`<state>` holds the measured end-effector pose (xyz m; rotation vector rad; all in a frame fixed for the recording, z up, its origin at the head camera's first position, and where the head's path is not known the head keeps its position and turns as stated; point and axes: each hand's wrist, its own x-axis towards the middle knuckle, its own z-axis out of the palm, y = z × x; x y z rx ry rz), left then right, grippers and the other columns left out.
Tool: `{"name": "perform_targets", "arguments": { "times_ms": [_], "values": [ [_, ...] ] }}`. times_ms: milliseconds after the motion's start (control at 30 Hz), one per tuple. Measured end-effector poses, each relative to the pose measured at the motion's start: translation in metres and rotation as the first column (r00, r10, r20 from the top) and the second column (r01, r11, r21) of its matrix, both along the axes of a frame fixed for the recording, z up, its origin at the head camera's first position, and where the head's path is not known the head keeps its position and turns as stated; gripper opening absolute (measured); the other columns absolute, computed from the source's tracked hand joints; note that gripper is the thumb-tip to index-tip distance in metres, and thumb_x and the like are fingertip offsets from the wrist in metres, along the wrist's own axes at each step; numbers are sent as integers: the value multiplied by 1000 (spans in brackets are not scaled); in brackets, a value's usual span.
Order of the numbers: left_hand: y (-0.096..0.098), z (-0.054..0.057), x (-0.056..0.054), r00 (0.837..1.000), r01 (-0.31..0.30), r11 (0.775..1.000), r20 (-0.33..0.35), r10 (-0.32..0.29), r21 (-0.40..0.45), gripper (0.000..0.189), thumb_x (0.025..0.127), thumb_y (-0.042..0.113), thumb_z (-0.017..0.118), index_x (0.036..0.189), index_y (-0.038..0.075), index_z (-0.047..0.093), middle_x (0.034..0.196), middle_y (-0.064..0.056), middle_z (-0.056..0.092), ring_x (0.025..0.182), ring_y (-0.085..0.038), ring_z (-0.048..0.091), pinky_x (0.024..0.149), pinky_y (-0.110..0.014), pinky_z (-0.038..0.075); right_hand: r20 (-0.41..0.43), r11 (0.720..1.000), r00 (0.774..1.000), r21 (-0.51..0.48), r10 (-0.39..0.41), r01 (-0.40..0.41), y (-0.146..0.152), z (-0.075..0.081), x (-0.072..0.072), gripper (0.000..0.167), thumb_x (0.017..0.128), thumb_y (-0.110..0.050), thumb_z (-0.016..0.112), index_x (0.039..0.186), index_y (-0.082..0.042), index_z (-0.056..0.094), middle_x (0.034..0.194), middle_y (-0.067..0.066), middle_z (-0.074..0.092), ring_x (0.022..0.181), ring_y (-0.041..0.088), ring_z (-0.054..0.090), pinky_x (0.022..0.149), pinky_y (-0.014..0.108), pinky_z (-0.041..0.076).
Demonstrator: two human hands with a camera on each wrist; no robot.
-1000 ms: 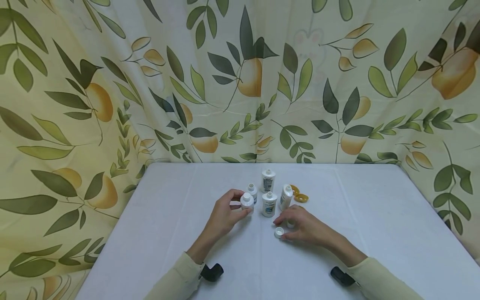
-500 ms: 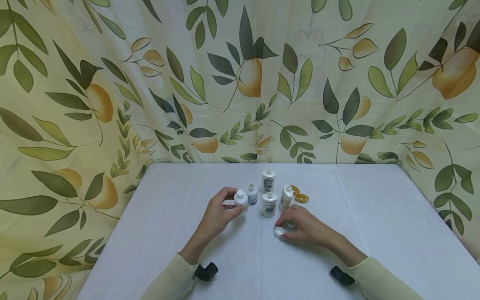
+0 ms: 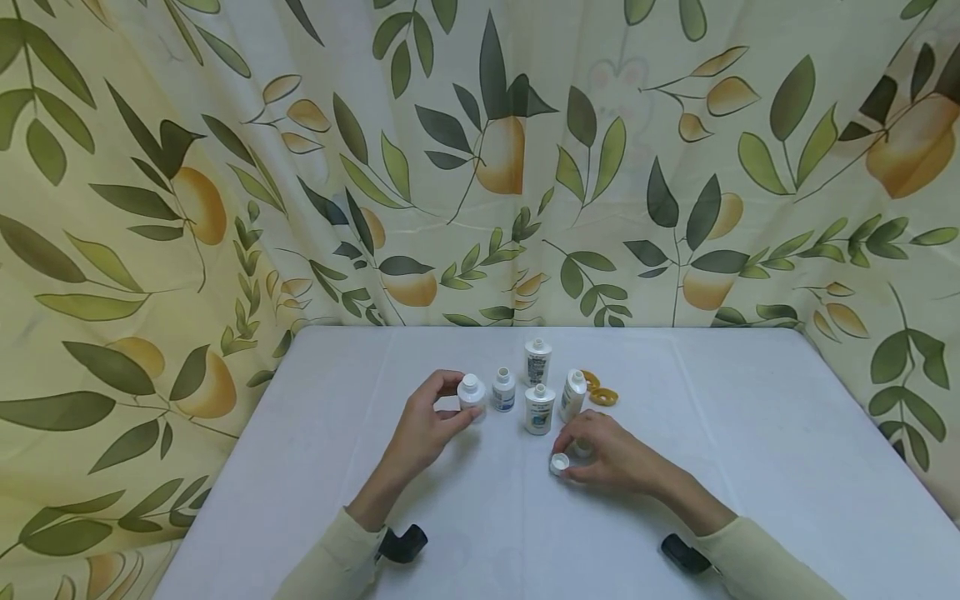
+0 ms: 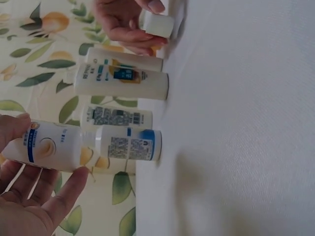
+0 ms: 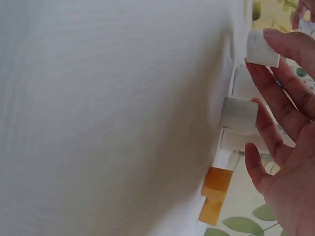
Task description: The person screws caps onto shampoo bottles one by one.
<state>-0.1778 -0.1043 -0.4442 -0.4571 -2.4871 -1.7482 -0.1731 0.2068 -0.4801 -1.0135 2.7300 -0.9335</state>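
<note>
My left hand (image 3: 422, 421) grips a small white bottle (image 3: 472, 398) between thumb and fingers. In the left wrist view that bottle (image 4: 49, 143) shows a blue stripe and its base hangs above the tabletop. Just right of it stands a small white bottle (image 3: 503, 392) with an uncovered neck. My right hand (image 3: 615, 452) pinches a white cap (image 3: 558, 464) between thumb and index finger, close over the table. A second white cap (image 5: 239, 115) sits under the curled fingers of that hand, partly hidden in the head view.
Three taller white bottles stand mid-table: one at the back (image 3: 537, 362), one in front (image 3: 538, 409), one to the right (image 3: 572, 395). Two mustard-yellow rings (image 3: 603, 397) lie behind the right hand. A leaf-patterned curtain (image 3: 480, 167) hangs behind the white table (image 3: 337, 358).
My left hand has moved left with the bottle, away from the small uncovered bottle, which now shows fully. The right hand and its cap have stayed almost still.
</note>
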Motion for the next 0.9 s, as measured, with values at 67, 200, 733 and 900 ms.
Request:
{"name": "perform_targets", "arguments": {
  "times_ms": [67, 200, 733, 900],
  "values": [
    [-2, 0, 1, 1000, -4, 1000, -2, 4, 6, 47, 86, 11, 82, 127, 15, 59, 125, 0, 63, 118, -22, 61, 85, -25, 60, 4, 1000, 1000, -9, -3, 3, -1, 2, 2, 22, 83, -26, 84, 101, -28, 71, 106, -17, 68, 106, 12, 56, 93, 41, 48],
    [-6, 2, 2, 1000, -13, 1000, -12, 13, 7, 48, 86, 9, 82, 127, 14, 59, 125, -1, 63, 116, -22, 61, 85, -26, 60, 8, 1000, 1000, -19, -2, 2, -2, 9, 5, 23, 85, -25, 82, 104, -28, 69, 104, -20, 66, 104, 9, 57, 92, 39, 50],
    [-16, 9, 6, 999, -38, 998, -12, 39, 57, 46, 87, 5, 80, 127, 12, 59, 125, -3, 62, 115, -25, 61, 87, -29, 60, 22, 971, 993, -215, 112, -105, -9, 42, 12, 25, 92, -9, 73, 115, -16, 68, 108, -7, 71, 89, 5, 68, 82, 32, 61],
    [-18, 9, 7, 998, -60, 996, -16, 61, 71, 46, 87, 6, 80, 128, 12, 59, 126, -4, 62, 116, -25, 61, 89, -33, 60, 43, 958, 992, -269, 119, -103, -12, 49, 14, 24, 93, -10, 73, 116, -11, 68, 108, -4, 69, 89, 7, 69, 82, 30, 62]
  ]
}}
